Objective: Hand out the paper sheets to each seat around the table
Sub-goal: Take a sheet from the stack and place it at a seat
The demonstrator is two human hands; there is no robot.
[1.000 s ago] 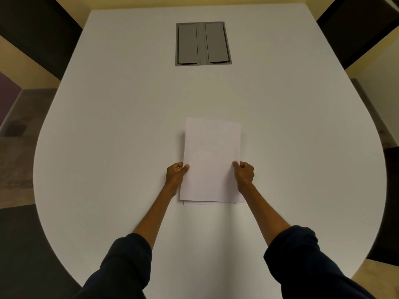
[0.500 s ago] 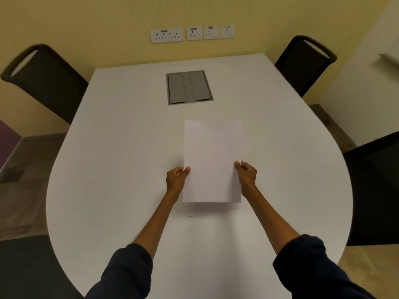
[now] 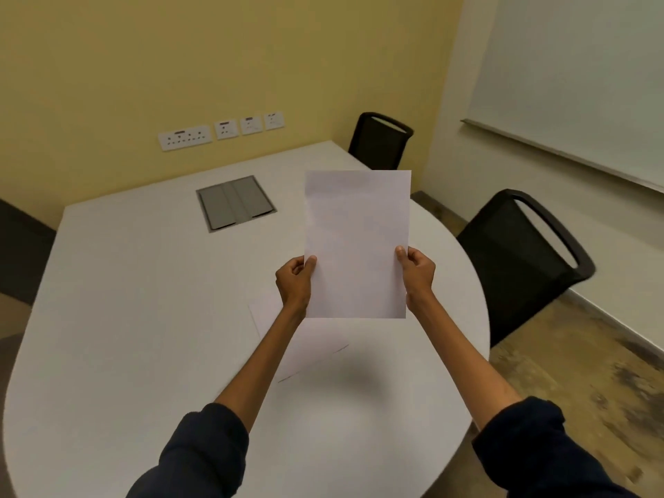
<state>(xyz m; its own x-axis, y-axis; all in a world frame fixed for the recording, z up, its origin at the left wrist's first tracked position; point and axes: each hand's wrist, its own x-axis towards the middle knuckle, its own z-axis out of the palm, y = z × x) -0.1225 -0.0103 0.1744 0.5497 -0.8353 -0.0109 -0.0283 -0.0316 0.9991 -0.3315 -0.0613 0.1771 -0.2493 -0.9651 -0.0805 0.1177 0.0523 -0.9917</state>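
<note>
White paper sheets (image 3: 356,242) were up off the bench (image 3: 143,318), held upright in front of me in the head view. My left hand (image 3: 295,282) pinched the left edge low down, thumb on the front face, fingers curled behind. My right hand (image 3: 416,273) pinched the right edge at about the same height, thumb on front too. Couldn't tell how many sheets were in the held stack.

One more sheet (image 3: 273,318) lay flat on the white bench below the held stack, partly hidden by my left forearm, its near edge just visible as a thin line. Dark sleeves (image 3: 204,451) were pushed up on both arms.

Grey cable hatch (image 3: 236,203) sat flush in the bench toward the far end, lids shut. Near chair (image 3: 517,253), black, stood at the bench's right side, just beside the curved edge. Far chair (image 3: 380,140), also black, stood at the far right corner. Wall sockets (image 3: 221,131) ran in a row on the yellow wall behind the bench. Whiteboard (image 3: 575,77) hung on the right wall.
</note>
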